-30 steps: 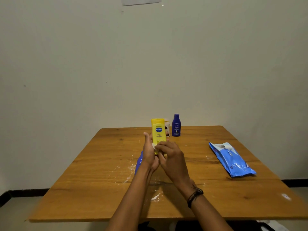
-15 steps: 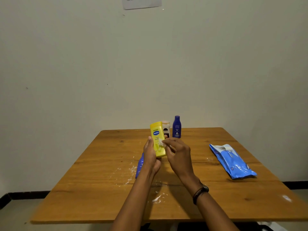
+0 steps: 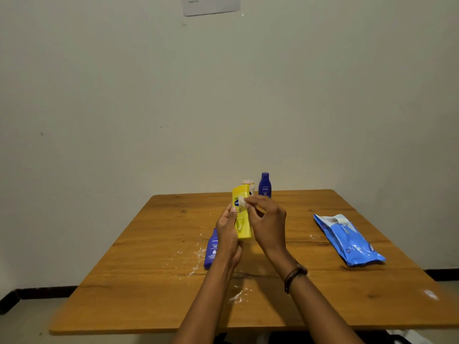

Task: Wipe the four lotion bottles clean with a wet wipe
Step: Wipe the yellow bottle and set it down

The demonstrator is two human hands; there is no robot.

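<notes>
Grip: left hand (image 3: 228, 229) holds the yellow bottle (image 3: 243, 227) by its lower left edge, cap up, raised clear of the table and leaning a little left. The right hand (image 3: 268, 224) pinches a small bunched wet wipe (image 3: 242, 201) at the fingertips and presses it on the bottle's upper front, over the blue logo. There is a dark band (image 3: 294, 275) on the right wrist.

Step, as judged: wiping the yellow bottle's front.
- Stroke from cap down to base.
- Turn the bottle in the left hand to reach back and sides.
- Shift the grip so the patch under the fingers gets wiped too.
- Refold the wipe to a fresh face; it looks very small for 4 bottles.
- Hold firm: wet plastic likely turns slick.

Room: a plain pale wall (image 3: 124, 95) with a paper sheet (image 3: 211, 4) at the top, text too small to read, and dark skirting (image 3: 37, 292) at floor level.

The wooden table (image 3: 149, 281) is set against the wall. A blue wipe pack (image 3: 347, 239) lies flat on its right side, well apart from the hands.

The lying blue bottle (image 3: 211, 249) is on its side, partly hidden by the left wrist. At the far edge stand the upright blue bottle (image 3: 265, 186) and, just beside it, a pale bottle (image 3: 248, 183) with a peach cap, half hidden behind the yellow one.

White smears (image 3: 196, 256) streak the wood near the lying bottle and below the forearms.
</notes>
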